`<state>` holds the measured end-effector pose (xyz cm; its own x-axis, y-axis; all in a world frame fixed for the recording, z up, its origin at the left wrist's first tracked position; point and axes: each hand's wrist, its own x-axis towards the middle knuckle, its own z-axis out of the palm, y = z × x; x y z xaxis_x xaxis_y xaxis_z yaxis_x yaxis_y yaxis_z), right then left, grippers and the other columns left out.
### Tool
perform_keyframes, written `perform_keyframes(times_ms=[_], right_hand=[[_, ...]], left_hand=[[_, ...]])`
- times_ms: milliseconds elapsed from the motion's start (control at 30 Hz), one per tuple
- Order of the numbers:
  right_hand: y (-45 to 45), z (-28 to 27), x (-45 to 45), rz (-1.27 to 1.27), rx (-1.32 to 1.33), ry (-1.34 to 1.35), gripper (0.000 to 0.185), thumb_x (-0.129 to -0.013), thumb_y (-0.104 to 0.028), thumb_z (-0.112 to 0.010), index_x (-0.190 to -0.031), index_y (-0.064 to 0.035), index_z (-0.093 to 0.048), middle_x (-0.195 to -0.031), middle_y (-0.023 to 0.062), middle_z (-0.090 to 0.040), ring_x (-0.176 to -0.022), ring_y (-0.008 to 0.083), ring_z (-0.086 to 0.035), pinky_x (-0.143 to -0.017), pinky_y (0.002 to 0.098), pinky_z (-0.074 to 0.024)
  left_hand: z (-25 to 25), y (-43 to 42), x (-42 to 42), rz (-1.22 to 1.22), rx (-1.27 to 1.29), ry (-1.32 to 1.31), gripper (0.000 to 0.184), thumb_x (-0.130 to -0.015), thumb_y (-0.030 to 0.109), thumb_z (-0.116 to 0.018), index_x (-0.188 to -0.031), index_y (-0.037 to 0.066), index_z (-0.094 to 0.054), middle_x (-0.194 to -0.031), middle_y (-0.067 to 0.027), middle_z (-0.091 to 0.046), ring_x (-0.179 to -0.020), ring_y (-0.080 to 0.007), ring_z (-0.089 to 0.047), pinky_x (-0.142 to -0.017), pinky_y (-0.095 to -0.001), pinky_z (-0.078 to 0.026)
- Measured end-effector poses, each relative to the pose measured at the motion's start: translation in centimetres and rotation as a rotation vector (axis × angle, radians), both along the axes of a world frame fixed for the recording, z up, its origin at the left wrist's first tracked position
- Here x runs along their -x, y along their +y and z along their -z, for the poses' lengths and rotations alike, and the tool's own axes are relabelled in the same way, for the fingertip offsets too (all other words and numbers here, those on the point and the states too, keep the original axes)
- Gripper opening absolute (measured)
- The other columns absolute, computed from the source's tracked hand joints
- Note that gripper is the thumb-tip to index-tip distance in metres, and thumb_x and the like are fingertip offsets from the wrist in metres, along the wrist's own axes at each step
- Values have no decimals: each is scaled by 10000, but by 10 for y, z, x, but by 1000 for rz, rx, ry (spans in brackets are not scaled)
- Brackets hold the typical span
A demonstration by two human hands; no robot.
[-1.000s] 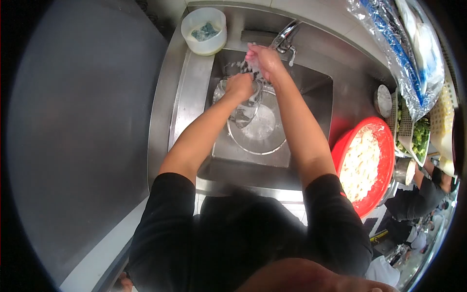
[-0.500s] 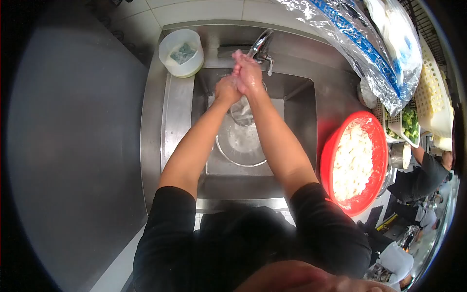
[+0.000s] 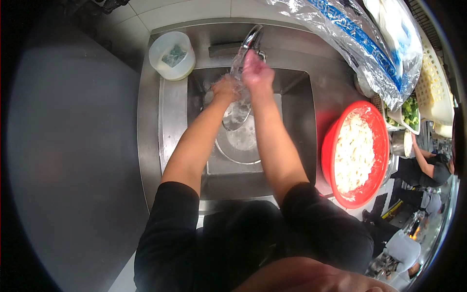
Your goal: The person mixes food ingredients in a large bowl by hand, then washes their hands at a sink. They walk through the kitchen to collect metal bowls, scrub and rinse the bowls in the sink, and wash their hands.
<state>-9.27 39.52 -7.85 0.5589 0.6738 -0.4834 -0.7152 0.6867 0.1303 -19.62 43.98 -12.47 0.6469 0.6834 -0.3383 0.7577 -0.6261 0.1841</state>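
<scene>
Water runs from the faucet (image 3: 253,36) over my left hand (image 3: 227,89), which is in the upper part of the steel sink (image 3: 292,126). Splashing water blurs its fingers. My right hand (image 3: 258,72) is raised close beside the faucet, blurred by motion, its grip unclear. Below both hands lies a clear glass-like vessel (image 3: 237,117), partly hidden by the left hand and water. Under it, a round transparent bowl or lid (image 3: 239,141) rests on the sink bottom.
A white tub (image 3: 187,68) with a green scouring pad stands at the sink's upper left corner. To the right are a red basin (image 3: 328,151) of pale chopped food, plastic wrapping (image 3: 335,34), baskets (image 3: 435,92) of food and a person (image 3: 423,168) in dark clothes.
The view has shifted, so the sink sits further left. My hands, touching half a second ago, have come apart under the faucet, the right one a little higher.
</scene>
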Motion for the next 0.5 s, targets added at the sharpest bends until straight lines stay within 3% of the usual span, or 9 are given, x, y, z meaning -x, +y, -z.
perform_keyframes(times_ms=[67,133,200,233,333,400,467,500], right_hand=[[-3,15,-10,84,74,3,338,-969,-153,-326,-1136,113,-449,-1033,207,-567,-898,305,-589,-924,392,-509],[10,45,-6,-37,184,-131,347,-969,-187,-305,-1128,86,-447,-1022,198,-561,-889,307,-585,-894,400,-513],[9,37,26,-95,207,-66,307,-937,-155,-310,-1078,74,-458,-960,192,-564,-896,336,-577,-844,447,-516],[9,25,38,-161,226,-93,284,-930,-126,-318,-1087,65,-458,-958,189,-561,-900,327,-572,-847,447,-511],[23,18,51,-218,279,-212,255,-912,-71,-343,-1091,52,-476,-955,182,-564,-876,310,-573,-833,439,-517],[25,21,55,-194,323,-307,246,-903,-45,-361,-1086,49,-494,-955,179,-570,-848,302,-579,-815,431,-527],[18,3,58,-425,437,-821,222,-895,-26,-414,-1071,39,-531,-906,150,-580,-751,297,-593,-740,426,-545],[19,-9,58,-604,559,-990,208,-875,-129,-513,-1009,-6,-614,-849,146,-635,-705,299,-622,-695,417,-535]], left_hand=[[-23,-3,-3,45,122,93,478,-776,312,-597,-1218,132,-580,-1141,-187,-625,-1080,-315,-602,-885,-407,-492],[-9,6,-1,-48,70,-78,467,-760,347,-618,-1166,117,-617,-1134,-184,-630,-1070,-323,-606,-898,-412,-487],[-7,12,6,-52,144,-4,516,-718,338,-685,-1165,87,-620,-1178,-148,-622,-1108,-303,-588,-947,-438,-449],[-9,13,13,-117,204,-130,487,-717,325,-681,-1148,104,-627,-1156,-143,-632,-1092,-302,-595,-962,-441,-440],[2,13,21,98,2,-21,442,-737,347,-664,-1129,144,-637,-1155,-135,-632,-1103,-303,-587,-983,-442,-424],[5,17,23,104,-30,-3,420,-746,348,-653,-1114,145,-640,-1143,-128,-637,-1090,-305,-589,-964,-453,-432],[14,22,20,125,-65,1,400,-755,348,-641,-1099,146,-644,-1131,-121,-641,-1077,-306,-592,-945,-463,-440],[24,26,22,160,-144,-264,372,-767,339,-621,-1075,132,-645,-1111,-124,-640,-1048,-313,-595,-902,-476,-451]])
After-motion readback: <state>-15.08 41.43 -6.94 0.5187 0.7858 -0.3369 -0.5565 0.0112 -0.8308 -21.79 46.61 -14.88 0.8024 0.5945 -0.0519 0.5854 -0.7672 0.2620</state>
